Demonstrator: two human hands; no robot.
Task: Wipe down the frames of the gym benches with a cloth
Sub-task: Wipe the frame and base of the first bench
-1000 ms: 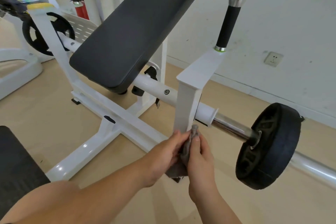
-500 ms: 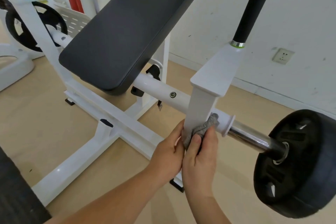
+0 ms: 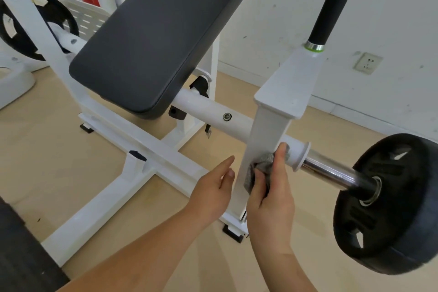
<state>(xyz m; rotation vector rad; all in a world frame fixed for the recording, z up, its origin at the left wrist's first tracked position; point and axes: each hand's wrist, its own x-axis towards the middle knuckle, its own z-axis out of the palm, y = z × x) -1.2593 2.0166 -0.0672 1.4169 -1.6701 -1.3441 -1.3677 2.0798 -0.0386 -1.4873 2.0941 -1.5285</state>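
- The grey cloth (image 3: 262, 162) is bunched against the right edge of the white upright post (image 3: 267, 130), just below where the white cross tube (image 3: 208, 106) passes through it.
- My right grip (image 3: 270, 199) is clenched around the cloth, with the thumb reaching up to touch the tube's collar and the fingers pressing the fabric onto the post.
- Half a second ago my left grip (image 3: 213, 187) sat against the post beside the right one. Now it is released, fingers straight, and hangs just left of the post without touching it.
- The cloth has stayed at the same spot on the post, though less of it shows above my fingers.
- The cloth's long axis runs from lower left to upper right along the post's edge, with its upper end at the tube.
- The post stands nearly upright, its top leaning a little to the right in the view, and it carries a black handle (image 3: 331, 5) above.
- To the right of the collar, a chrome sleeve (image 3: 331, 173) leads to a black weight plate (image 3: 391, 204).
- The black pad (image 3: 154, 38) slopes up behind the tube, over the white base frame (image 3: 151, 149) on the tan floor (image 3: 47, 137).
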